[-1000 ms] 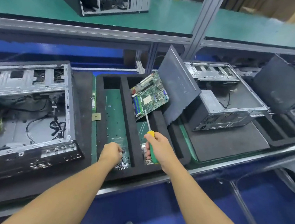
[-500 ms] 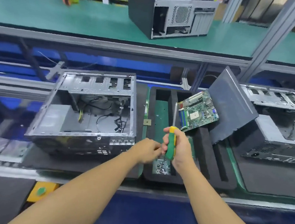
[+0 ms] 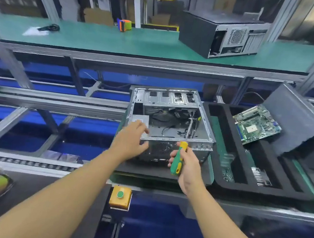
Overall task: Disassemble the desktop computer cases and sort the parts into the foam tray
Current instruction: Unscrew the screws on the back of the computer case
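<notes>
I find the motherboard [image 3: 257, 125] already in the foam tray [image 3: 259, 190]; the open case [image 3: 170, 131] beside it apparently holds cables [image 3: 164, 115] yet to strip. Left hand [image 3: 132, 139] spread at its rim; right hand [image 3: 188, 166] grips the screwdriver [image 3: 177, 161].

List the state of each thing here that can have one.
Grey metal computer case: open, side panel off, cables inside.
Green-and-yellow screwdriver: gripped by right hand, shaft pointing into case.
Green motherboard: out of case, tilted on black foam tray.
Left hand: open, at case's near corner.
Black case on shelf: closed.
</notes>
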Available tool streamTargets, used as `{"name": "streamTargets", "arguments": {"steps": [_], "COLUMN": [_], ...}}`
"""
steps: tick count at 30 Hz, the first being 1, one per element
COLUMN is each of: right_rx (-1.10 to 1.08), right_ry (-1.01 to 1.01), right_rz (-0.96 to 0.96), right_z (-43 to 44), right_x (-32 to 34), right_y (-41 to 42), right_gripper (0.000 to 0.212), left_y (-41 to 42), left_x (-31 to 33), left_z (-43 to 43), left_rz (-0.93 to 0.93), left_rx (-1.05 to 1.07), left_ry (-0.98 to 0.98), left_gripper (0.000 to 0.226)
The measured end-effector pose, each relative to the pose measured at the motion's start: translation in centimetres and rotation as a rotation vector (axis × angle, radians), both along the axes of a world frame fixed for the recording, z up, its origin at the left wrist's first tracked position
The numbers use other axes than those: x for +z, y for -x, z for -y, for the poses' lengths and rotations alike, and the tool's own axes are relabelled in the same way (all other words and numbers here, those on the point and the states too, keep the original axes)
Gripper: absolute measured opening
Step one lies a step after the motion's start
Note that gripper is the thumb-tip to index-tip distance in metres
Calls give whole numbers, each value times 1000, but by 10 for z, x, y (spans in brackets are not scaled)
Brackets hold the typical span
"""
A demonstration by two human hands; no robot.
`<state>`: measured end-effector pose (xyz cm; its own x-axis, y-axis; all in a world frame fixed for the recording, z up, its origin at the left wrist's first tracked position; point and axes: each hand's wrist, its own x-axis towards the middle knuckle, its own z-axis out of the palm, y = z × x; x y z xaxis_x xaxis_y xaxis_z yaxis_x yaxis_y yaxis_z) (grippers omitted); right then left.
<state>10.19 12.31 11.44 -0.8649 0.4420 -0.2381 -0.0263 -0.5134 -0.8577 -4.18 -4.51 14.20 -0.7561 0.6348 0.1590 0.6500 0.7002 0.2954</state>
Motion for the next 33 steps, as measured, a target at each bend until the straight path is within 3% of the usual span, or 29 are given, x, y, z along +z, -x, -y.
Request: {"name": "streamTargets", "arguments": {"steps": [3, 6, 9, 12, 15, 23, 33], "right_rx": [48, 203, 307, 351, 338, 289, 247], "right_ry": [-168, -292, -286, -309, -325, -283, -279], "right_rz": [73, 119, 160, 240, 313, 347, 352], "right_z": [41, 76, 102, 119, 128, 137, 143], "right_x": [-3, -4, -8, -17, -25, -32, -32], "right_y": [-5, -9, -5, 2, 8, 21, 27], "right_gripper": [19, 15, 18, 23, 35, 43, 43], "left_y": [30, 52, 63, 62, 61, 55, 52], "left_x": [-1, -13, -35, -56, -67, -68, -69], "left_z": [44, 64, 66, 62, 59, 57, 54], "left_rz": [-56, -63, -11, 140, 222, 168, 157], "left_rx": [-46, -59, -72, -58, -47, 14, 53], "left_ry": [365, 484, 471, 258, 88, 73, 111], "left_gripper": [87, 105, 90, 76, 76, 60, 60]}}
